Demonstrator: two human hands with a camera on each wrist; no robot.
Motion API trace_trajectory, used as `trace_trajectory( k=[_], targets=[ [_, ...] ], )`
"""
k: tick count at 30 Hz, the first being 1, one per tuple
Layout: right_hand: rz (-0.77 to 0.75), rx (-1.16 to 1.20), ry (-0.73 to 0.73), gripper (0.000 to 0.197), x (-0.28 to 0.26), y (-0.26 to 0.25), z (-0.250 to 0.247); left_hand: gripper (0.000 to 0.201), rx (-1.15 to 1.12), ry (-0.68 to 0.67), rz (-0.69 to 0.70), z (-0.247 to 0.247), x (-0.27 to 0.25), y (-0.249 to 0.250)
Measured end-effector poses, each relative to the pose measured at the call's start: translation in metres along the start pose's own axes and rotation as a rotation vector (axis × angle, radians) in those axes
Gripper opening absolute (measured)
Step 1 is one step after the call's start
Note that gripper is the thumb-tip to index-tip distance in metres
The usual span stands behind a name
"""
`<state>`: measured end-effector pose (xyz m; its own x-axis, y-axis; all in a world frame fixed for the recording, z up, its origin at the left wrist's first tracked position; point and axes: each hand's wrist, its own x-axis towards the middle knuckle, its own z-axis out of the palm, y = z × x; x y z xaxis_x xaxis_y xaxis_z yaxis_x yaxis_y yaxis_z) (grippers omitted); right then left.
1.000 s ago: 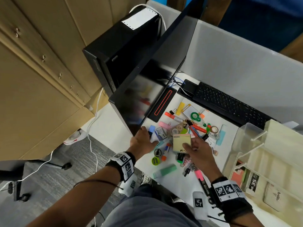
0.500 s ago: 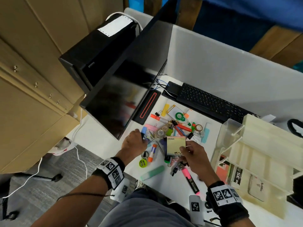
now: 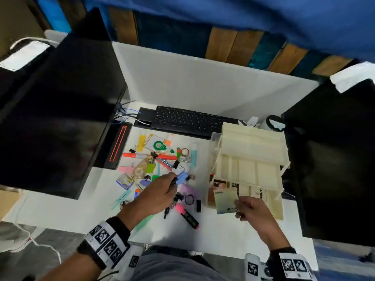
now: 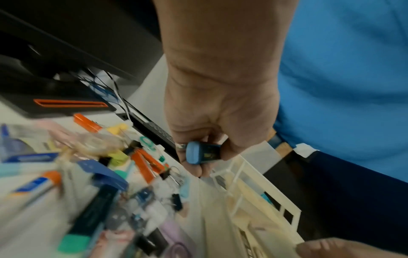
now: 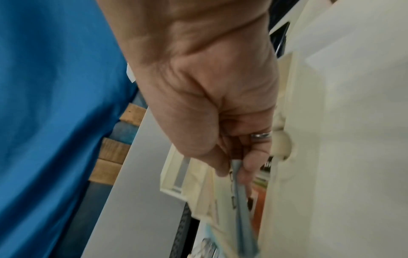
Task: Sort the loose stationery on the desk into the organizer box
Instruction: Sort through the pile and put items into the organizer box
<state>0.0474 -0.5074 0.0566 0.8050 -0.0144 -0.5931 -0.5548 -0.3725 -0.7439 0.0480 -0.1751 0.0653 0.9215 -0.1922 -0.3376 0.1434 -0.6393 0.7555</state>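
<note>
My left hand (image 3: 172, 182) grips a blue-capped marker (image 3: 181, 178) above the pile of loose stationery (image 3: 154, 165) on the white desk; in the left wrist view the fingers (image 4: 194, 167) curl round the marker (image 4: 199, 153). My right hand (image 3: 238, 207) pinches a yellow sticky-note pad (image 3: 225, 200) at the front left corner of the cream organizer box (image 3: 251, 159), over its lowest tier. The right wrist view shows thumb and fingers clamped on the pad's edge (image 5: 240, 192) beside the box wall (image 5: 331, 139).
A black keyboard (image 3: 188, 120) lies behind the pile. A dark monitor (image 3: 60, 102) stands at left, another (image 3: 334, 159) at right of the box. A pink highlighter (image 3: 186, 214), a ring and a mint eraser lie near the desk's front edge.
My right hand carried the sticky-note pad from the pile rightward to the organizer box. My left hand lifted a blue-capped marker out of the pile's left side and moved it right.
</note>
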Motion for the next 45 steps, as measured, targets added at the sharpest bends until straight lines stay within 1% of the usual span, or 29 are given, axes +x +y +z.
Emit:
trace_trajectory(
  k=[2,4,6,8,9,11,13,15,17,20,22,25,29,31,33,34,35,37,38,40,41,42,44,45],
  targets=[
    [0.05,0.006,0.057,0.016,0.007,0.014,-0.014,0.01,0.017,0.001,0.027,0.014,0.01,0.015],
    [0.067,-0.002,0.061,0.019,0.02,0.019,-0.017,0.011,0.016,0.012,0.038,0.024,0.019,0.031],
    [0.081,-0.008,0.059,0.021,0.034,0.018,-0.012,0.01,-0.074,0.012,0.02,0.031,0.025,0.048],
    [0.116,0.017,0.072,0.029,0.046,0.014,-0.003,0.006,-0.223,0.005,-0.056,0.036,0.027,0.064],
    [0.13,0.033,0.079,0.032,0.052,0.013,0.002,0.008,-0.303,0.016,-0.103,0.039,0.028,0.07],
    [0.121,0.001,0.085,0.038,0.062,0.011,0.011,0.012,-0.439,0.052,-0.182,0.043,0.028,0.083],
    [0.118,-0.064,0.1,0.045,0.07,0.015,0.02,0.009,-0.53,0.057,-0.235,0.044,0.027,0.092],
    [0.113,-0.114,0.111,0.044,0.071,0.016,0.023,0.009,-0.58,0.042,-0.263,0.045,0.026,0.094],
    [0.081,-0.163,0.129,0.039,0.072,0.019,0.024,0.014,-0.63,0.046,-0.277,0.047,0.026,0.092],
    [0.034,-0.24,0.169,0.026,0.077,0.023,0.023,0.019,-0.643,0.065,-0.277,0.051,0.024,0.091],
    [0.019,-0.235,0.19,0.019,0.084,0.031,0.025,0.019,-0.621,0.081,-0.263,0.055,0.022,0.091],
    [-0.018,-0.237,0.215,0.026,0.096,0.045,0.028,0.019,-0.549,0.113,-0.272,0.061,0.021,0.091],
    [-0.114,-0.266,0.264,0.027,0.083,0.035,0.03,0.021,-0.551,0.099,-0.277,0.072,0.024,0.099],
    [-0.135,-0.3,0.239,0.03,0.076,0.033,0.028,0.023,-0.546,0.088,-0.259,0.078,0.028,0.106],
    [-0.174,-0.368,0.216,0.038,0.065,0.029,0.017,0.025,-0.526,0.07,-0.22,0.082,0.032,0.119],
    [-0.203,-0.351,0.202,0.042,0.059,0.026,0.009,0.025,-0.52,0.065,-0.197,0.085,0.034,0.126],
    [-0.238,-0.27,0.173,0.042,0.049,0.021,-0.001,0.024,-0.523,0.058,-0.178,0.089,0.036,0.133],
    [-0.272,0.01,0.087,0.037,0.026,0.005,-0.022,0.022,-0.563,0.012,-0.144,0.101,0.041,0.147],
    [-0.273,0.139,0.037,0.032,0.015,-0.003,-0.032,0.021,-0.588,-0.025,-0.129,0.108,0.043,0.153],
    [-0.268,0.231,-0.002,0.013,0.006,-0.008,-0.049,0.02,-0.588,-0.104,-0.106,0.123,0.048,0.166],
    [-0.267,0.238,0.009,0.011,0.004,-0.007,-0.056,0.021,-0.582,-0.137,-0.09,0.13,0.05,0.171],
    [-0.255,0.239,0.043,0.014,0.006,-0.003,-0.062,0.024,-0.586,-0.166,-0.07,0.136,0.052,0.176],
    [-0.203,0.265,0.133,0.009,0.013,0.005,-0.073,0.033,-0.56,-0.217,-0.023,0.146,0.056,0.184],
    [-0.188,0.257,0.188,0.012,0.017,0.008,-0.079,0.038,-0.523,-0.241,-0.009,0.148,0.056,0.187]
  ],
)
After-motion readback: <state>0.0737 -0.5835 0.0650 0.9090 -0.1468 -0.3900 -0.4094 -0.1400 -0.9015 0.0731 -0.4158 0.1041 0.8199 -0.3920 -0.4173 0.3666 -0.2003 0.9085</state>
